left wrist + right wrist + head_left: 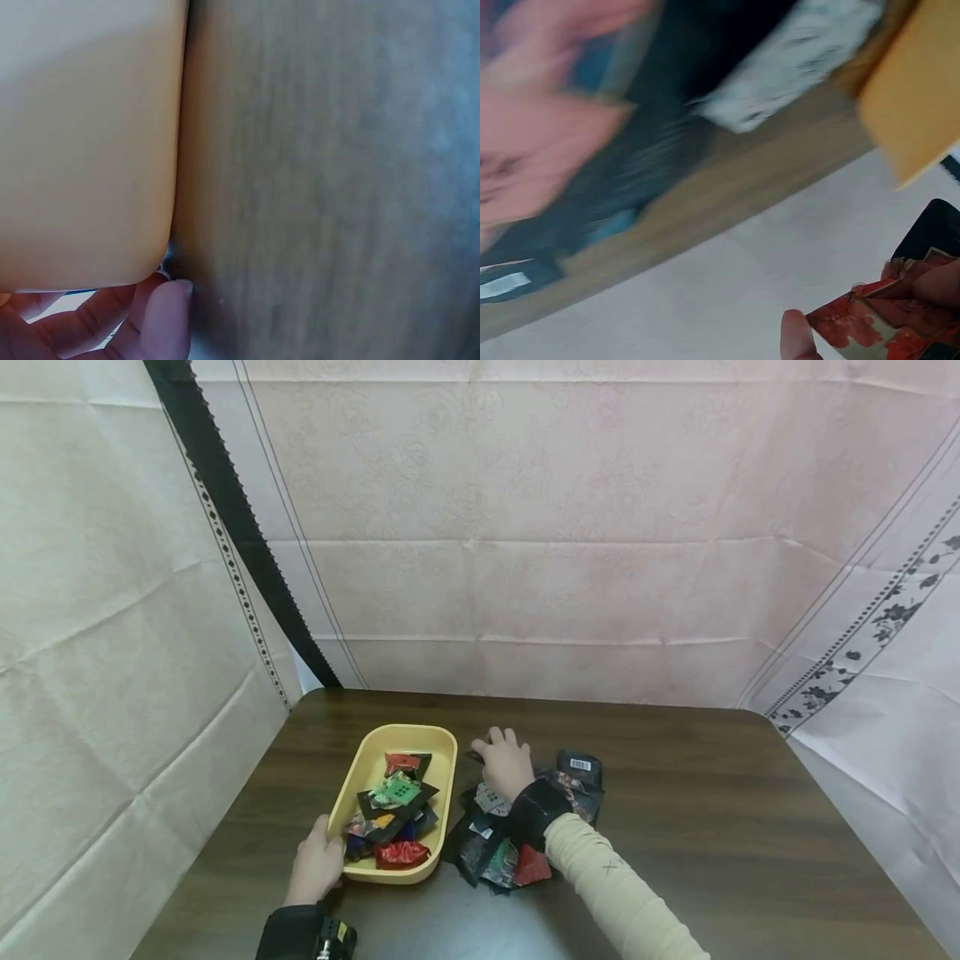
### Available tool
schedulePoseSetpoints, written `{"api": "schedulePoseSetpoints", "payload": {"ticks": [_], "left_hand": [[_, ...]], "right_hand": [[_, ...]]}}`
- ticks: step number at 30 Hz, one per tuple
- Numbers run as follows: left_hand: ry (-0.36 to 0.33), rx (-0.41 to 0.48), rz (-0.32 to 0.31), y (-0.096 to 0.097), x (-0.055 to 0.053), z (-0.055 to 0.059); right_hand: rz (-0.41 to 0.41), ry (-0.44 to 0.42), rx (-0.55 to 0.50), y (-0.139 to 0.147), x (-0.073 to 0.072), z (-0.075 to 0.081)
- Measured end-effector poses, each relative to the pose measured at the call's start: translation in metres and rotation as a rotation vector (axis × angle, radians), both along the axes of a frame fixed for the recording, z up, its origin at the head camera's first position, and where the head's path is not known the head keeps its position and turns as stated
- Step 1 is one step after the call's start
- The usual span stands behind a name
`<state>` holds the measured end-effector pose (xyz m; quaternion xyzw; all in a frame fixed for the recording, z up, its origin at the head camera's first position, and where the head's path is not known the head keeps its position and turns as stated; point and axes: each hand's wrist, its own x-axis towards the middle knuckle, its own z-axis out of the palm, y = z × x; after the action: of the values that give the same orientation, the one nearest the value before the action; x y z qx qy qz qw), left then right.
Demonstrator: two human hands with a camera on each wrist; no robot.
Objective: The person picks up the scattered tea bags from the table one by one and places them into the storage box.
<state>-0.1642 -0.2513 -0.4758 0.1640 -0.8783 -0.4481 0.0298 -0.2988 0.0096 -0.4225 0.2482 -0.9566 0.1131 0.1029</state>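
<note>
A yellow tray [451, 777] with rounded corners holds several small packets, among them a green packet [396, 790] and a red packet [402, 855]. At its near left side, my left hand [317, 862] holds the tray wall [90, 172], fingers partly hidden behind it. My right hand [507, 767] is to the right of the tray, above a pile of mostly black packets [477, 843]. Between thumb and fingers it pinches a packet with red patterning [855, 322], seen clearly in the right wrist view; in the head view the hand mostly hides it.
The pile spreads beneath and beside my right forearm, with a black packet bearing a white barcode label [581, 766] at its far right and a red packet [531, 865] at its near edge. A brown wooden table [712, 827] lies underneath. Pale patterned cloth [562, 593] hangs behind it.
</note>
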Motion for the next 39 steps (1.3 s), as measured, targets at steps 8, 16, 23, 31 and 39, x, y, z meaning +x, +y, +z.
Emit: {"api": "schedulePoseSetpoints", "payload": {"ticks": [8,16,23,31,39], "left_hand": [[0.005,-0.002,-0.005,-0.001,-0.001,-0.001],[0.009,-0.009,0.004,-0.002,0.000,-0.001],[0.038,-0.013,0.008,0.001,0.000,-0.002],[0.035,-0.006,0.002,0.002,-0.001,-0.002],[0.011,-0.010,0.008,0.001,-0.001,-0.002]], "right_hand": [[0.067,0.070,0.026,-0.040,0.019,0.010],[0.146,0.009,0.140,-0.085,0.047,0.011],[0.238,0.026,0.135,-0.105,0.057,0.003],[0.341,-0.057,0.061,-0.102,0.057,-0.001],[0.375,-0.062,0.061,-0.088,0.052,-0.006]]}}
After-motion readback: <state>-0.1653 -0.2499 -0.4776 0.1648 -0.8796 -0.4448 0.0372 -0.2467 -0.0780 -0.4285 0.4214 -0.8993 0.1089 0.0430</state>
